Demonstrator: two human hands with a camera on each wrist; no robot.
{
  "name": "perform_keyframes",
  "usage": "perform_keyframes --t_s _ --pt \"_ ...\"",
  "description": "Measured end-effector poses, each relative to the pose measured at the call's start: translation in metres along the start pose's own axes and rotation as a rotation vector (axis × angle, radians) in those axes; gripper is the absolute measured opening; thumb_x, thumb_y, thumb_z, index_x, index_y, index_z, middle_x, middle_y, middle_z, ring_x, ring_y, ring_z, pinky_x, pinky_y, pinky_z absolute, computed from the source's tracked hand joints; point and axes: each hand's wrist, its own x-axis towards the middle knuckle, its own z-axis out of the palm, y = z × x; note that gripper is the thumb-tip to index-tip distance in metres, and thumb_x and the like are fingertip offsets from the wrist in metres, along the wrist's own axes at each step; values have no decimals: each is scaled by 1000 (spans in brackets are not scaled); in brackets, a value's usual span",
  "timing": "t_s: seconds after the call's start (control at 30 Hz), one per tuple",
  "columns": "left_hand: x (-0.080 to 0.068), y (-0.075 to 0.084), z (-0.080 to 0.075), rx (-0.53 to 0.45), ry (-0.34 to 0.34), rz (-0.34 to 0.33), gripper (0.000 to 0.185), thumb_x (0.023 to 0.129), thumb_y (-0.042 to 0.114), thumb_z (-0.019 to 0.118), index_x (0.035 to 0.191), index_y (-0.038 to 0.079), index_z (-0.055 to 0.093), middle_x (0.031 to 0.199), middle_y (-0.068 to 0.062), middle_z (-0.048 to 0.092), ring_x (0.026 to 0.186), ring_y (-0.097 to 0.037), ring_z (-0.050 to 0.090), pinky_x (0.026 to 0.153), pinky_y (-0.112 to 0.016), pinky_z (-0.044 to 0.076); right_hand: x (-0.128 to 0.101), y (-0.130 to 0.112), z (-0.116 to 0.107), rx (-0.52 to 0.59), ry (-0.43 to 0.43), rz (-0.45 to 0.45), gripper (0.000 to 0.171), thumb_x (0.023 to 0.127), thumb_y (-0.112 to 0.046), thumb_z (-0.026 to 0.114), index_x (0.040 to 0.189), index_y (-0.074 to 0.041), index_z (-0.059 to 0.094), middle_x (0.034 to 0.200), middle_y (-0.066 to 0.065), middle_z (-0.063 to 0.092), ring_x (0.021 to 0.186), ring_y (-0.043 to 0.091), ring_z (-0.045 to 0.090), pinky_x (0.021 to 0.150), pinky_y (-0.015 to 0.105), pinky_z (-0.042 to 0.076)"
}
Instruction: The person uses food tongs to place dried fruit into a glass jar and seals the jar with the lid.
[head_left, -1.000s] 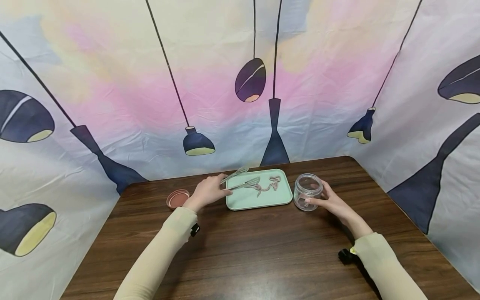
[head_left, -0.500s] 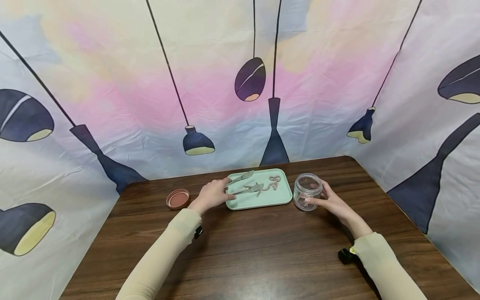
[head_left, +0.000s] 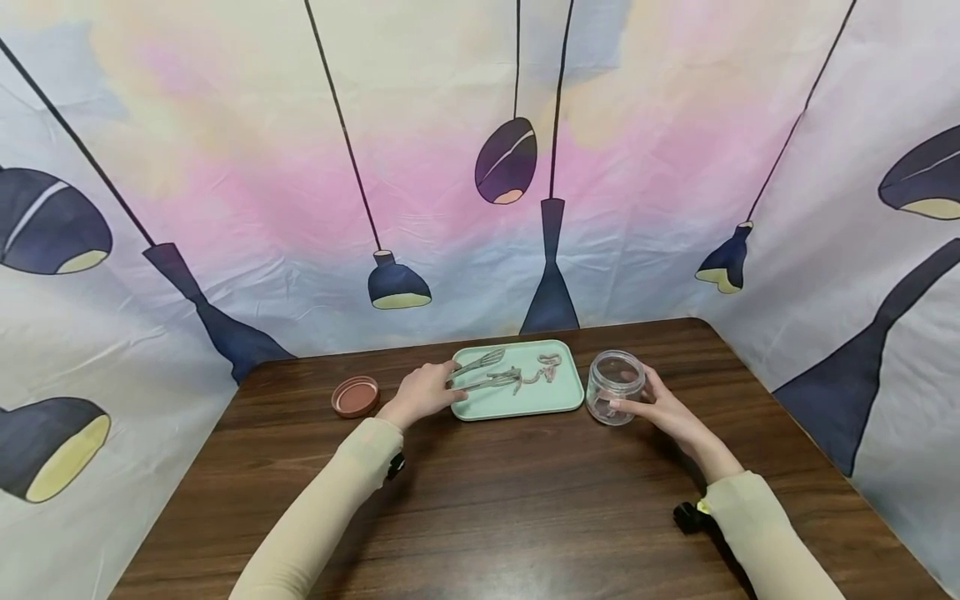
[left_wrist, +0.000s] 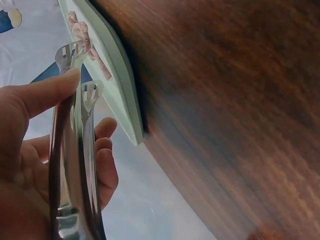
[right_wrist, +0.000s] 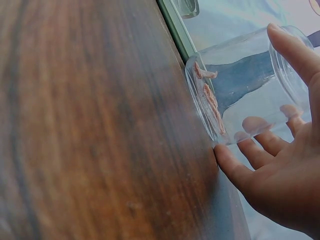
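The wooden table (head_left: pixel 525 500) spreads in front of me, and toward its far edge sits the mint-green tray (head_left: pixel 558 398), its long side running left to right between my two hands. Just to its right stands the clear jar (head_left: pixel 617 387), upright and lidless; well to the tray's left lies the small terracotta lid (head_left: pixel 355 396).

My left hand (head_left: pixel 422 392) rests at the tray's left edge, thumb and fingers curled around the metal tongs (head_left: pixel 483 373). The tongs lie long-axis left to right, pointing away from my hand across the tray toward the pink worm-like strips (head_left: pixel 538 373), which lie rightward of my left hand, near the middle and far right of the tray. From the left wrist view the two serrated tips (left_wrist: pixel 80 70) stand close together, a little apart, just short of the nearest strip (left_wrist: pixel 82 37); I cannot tell whether anything is caught between them.

My right hand (head_left: pixel 660 408) cups the jar from its right side, thumb on the near wall and fingers wrapped around the back, steadying it. The left hand is the nearer one to the strips; the right one is past the jar.

The strips are thin, limp, pale pink and loosely curled. The right wrist view shows a few more (right_wrist: pixel 210 100) already lying on the jar's bottom.
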Motion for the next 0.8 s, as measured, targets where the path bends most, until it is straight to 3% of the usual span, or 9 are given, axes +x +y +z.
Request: perform_keyframes --t_s 0.8 --pt "-4 -4 3 9 48 52 32 96 22 72 127 13 70 114 -10 72 96 -29 69 81 -49 55 -1 -4 2 5 -11 -17 104 92 -37 74 163 -20 1 164 23 11 150 48 3 110 72 17"
